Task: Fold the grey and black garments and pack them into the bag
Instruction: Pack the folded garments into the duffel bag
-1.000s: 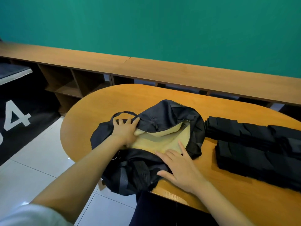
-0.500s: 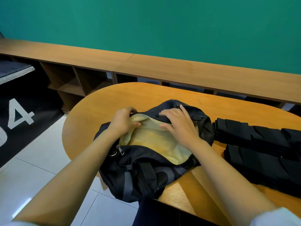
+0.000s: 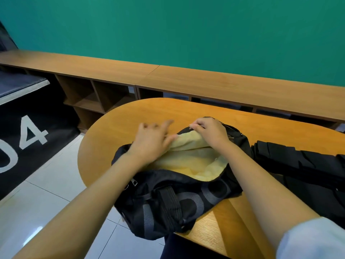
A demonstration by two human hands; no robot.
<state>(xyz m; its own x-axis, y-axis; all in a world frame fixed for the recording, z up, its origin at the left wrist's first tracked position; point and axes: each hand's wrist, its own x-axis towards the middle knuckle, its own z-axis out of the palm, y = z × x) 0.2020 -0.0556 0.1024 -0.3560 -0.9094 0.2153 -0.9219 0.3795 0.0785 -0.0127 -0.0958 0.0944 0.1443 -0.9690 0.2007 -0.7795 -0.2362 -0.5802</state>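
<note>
Black, yellow-lined fabric bag (image 3: 177,199) is gaping under the hands: right hand (image 3: 211,134) pinching its far rim, left hand (image 3: 149,144) spreading loose fingers. Oval wooden table (image 3: 130,116) is bearing it, green wall (image 3: 186,34) beyond.

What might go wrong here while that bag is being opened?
The bag hangs partly over the table's near edge; a tug might slide it off.
Only the right hand grips the rim; the left hand is open, so the mouth may sag shut.
The folded black garments lie close beside it and might get nudged askew.
</note>
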